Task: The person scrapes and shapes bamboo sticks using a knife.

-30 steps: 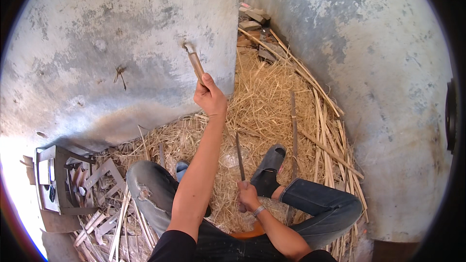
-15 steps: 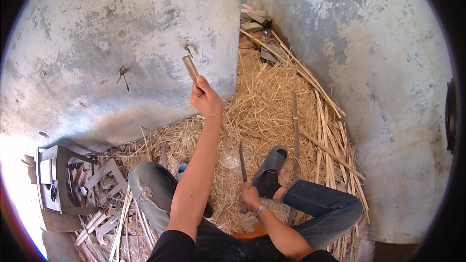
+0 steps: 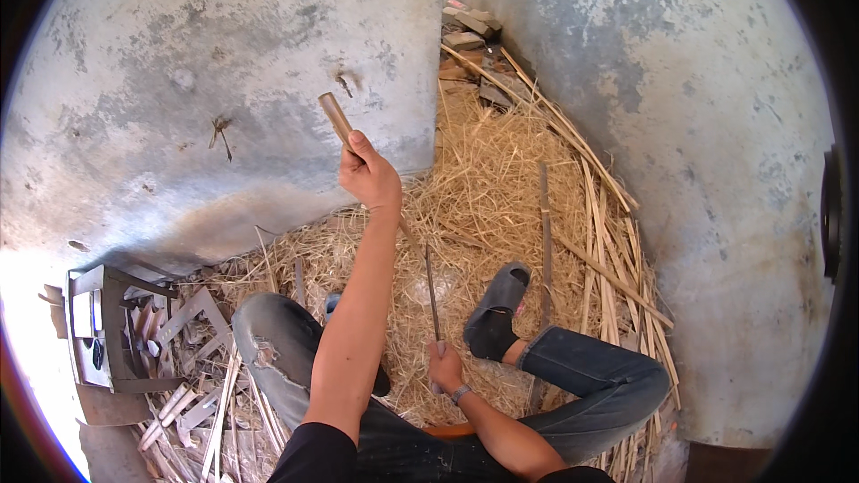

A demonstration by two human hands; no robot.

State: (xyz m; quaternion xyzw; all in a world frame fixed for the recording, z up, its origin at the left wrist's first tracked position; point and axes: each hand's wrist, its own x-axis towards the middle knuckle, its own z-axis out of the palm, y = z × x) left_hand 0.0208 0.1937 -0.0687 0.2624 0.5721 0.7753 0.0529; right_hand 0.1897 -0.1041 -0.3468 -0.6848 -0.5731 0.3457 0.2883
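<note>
My left hand (image 3: 370, 177) is raised ahead of me with its fingers wrapped round a brown split-bamboo piece (image 3: 335, 116). One end sticks up past the thumb; a thin lower part shows beyond my forearm, slanting down to the knife's tip. Lower down, between my legs, my right hand (image 3: 445, 367) grips a knife (image 3: 432, 291) by its handle. The long, narrow blade points away from me, its tip close to the bamboo's lower end; whether they touch I cannot tell.
Straw-like shavings (image 3: 501, 188) cover the floor. Long bamboo strips (image 3: 599, 259) lean along the right wall. At left stands a dark box-like frame (image 3: 107, 331) beside scrap pieces. Concrete walls (image 3: 268, 54) close in ahead; bricks (image 3: 465, 36) lie in the far corner.
My left hand has shifted a little left, the bamboo with it. My right hand has moved slightly left, and the knife's blade has swung toward the bamboo's lower end.
</note>
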